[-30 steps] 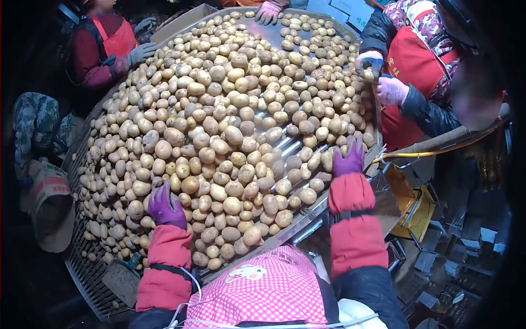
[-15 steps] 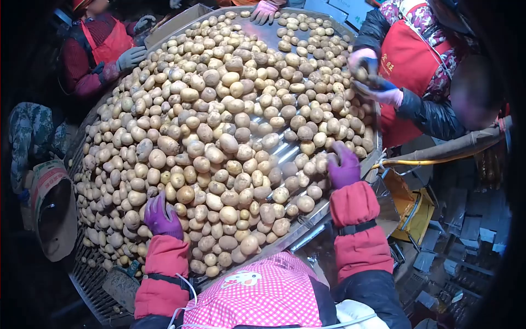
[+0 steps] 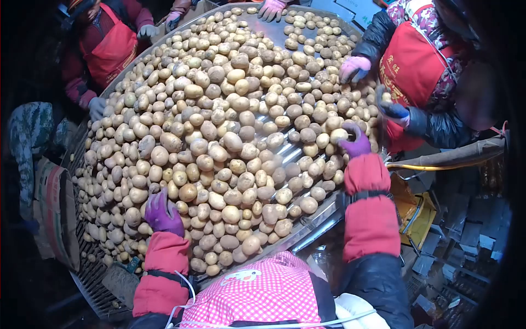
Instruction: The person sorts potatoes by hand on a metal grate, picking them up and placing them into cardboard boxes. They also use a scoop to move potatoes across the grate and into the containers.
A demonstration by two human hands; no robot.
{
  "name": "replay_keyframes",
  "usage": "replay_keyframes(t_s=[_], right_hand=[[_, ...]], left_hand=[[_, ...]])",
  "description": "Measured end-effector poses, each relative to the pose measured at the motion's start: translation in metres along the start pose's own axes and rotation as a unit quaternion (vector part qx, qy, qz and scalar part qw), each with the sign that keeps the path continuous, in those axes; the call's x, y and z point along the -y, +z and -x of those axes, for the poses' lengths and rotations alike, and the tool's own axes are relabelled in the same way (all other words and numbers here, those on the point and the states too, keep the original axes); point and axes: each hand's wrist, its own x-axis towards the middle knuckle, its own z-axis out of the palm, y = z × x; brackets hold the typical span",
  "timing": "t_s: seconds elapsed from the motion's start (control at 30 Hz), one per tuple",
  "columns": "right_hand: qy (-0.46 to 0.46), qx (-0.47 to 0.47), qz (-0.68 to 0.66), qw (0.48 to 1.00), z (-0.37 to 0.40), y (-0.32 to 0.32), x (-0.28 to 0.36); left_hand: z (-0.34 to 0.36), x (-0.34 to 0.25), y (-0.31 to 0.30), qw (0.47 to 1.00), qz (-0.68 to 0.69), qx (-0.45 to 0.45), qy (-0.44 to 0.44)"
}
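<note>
The single head view faces forward and down from above the checked apron (image 3: 268, 293), across the potatoes (image 3: 233, 141).

"How does the left hand (image 3: 164, 214) lie?"
"Back upward, in a purple glove, fingers pointing forward and a little outward, thumb set apart from them. The wrist meets a red-covered left forearm (image 3: 161, 252) that runs nearly straight ahead."
"And the right hand (image 3: 356, 141)?"
"Purple-gloved too, farther out in front. It angles inward at the wrist, with thumb and fingers curved toward each other in a C. How firmly they press, I can't tell."
"The right arm?"
"Stretched well forward. The right forearm (image 3: 371, 227) is red-sleeved and leans slightly inward; the hands sit wide apart."
</note>
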Motion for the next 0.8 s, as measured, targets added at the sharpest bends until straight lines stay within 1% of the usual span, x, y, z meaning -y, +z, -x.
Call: replay_keyframes(t_s=[0.07, 0.13, 0.17, 0.2, 0.23, 0.27, 0.33, 0.37, 0.4, 0.47, 0.53, 0.57, 0.6, 0.63, 0.67, 0.73, 0.77, 0.8], right_hand=[[0.021, 0.004, -0.171, 0.985, 0.036, 0.008, 0.017], [-0.027, -0.004, -0.299, 0.954, 0.063, 0.024, 0.031], [-0.048, 0.021, -0.355, 0.933, 0.075, 0.028, 0.042], [-0.110, -0.003, -0.454, 0.884, 0.083, 0.046, 0.036], [-0.098, 0.002, -0.551, 0.829, 0.096, 0.052, 0.033], [-0.084, 0.008, -0.640, 0.763, 0.111, 0.059, 0.048], [-0.049, 0.038, -0.745, 0.664, 0.132, 0.068, 0.068], [-0.001, -0.032, -0.712, 0.701, 0.143, 0.074, 0.078], [0.101, -0.117, -0.701, 0.696, 0.160, 0.078, 0.090], [0.106, -0.061, -0.595, 0.794, 0.185, 0.077, 0.069], [0.219, -0.111, -0.627, 0.739, 0.209, 0.070, 0.069], [0.212, -0.124, -0.568, 0.785, 0.223, 0.067, 0.047], [0.172, -0.105, -0.595, 0.778, 0.237, 0.055, 0.042], [0.194, -0.139, -0.523, 0.818, 0.255, 0.040, 0.039], [0.139, -0.185, -0.278, 0.932, 0.270, 0.030, 0.041], [0.200, -0.124, -0.289, 0.928, 0.287, -0.005, -0.044], [0.003, -0.233, 0.108, 0.966, 0.299, -0.009, -0.059], [-0.016, -0.262, 0.158, 0.952, 0.298, -0.012, -0.059]], left_hand=[[0.002, 0.000, 0.001, 1.000, -0.001, 0.002, -0.001], [0.000, 0.001, 0.001, 1.000, -0.002, 0.002, 0.002], [0.000, 0.002, 0.002, 1.000, -0.003, 0.001, 0.004], [0.001, 0.003, 0.002, 1.000, -0.003, 0.001, 0.004], [0.002, 0.003, 0.002, 1.000, -0.003, 0.000, 0.007], [0.002, 0.004, 0.003, 1.000, -0.003, 0.000, 0.007], [0.003, 0.006, 0.004, 1.000, -0.005, 0.001, 0.007], [0.004, 0.007, 0.004, 1.000, -0.007, 0.001, 0.007], [0.005, 0.007, 0.006, 1.000, -0.006, 0.000, 0.007], [0.005, 0.004, 0.007, 1.000, -0.004, 0.003, 0.003], [0.007, 0.000, 0.006, 1.000, 0.005, 0.002, -0.008], [0.006, 0.000, 0.006, 1.000, 0.008, 0.002, -0.013], [0.006, 0.003, 0.005, 1.000, 0.010, 0.001, -0.020], [0.008, 0.017, 0.016, 1.000, 0.016, -0.008, -0.008], [0.007, 0.009, 0.010, 0.999, 0.011, -0.025, 0.022], [0.011, 0.022, 0.020, 0.999, -0.048, -0.007, 0.014], [0.010, 0.019, 0.016, 0.999, -0.040, -0.004, 0.011], [0.008, 0.012, 0.012, 0.999, -0.028, -0.012, 0.022]])
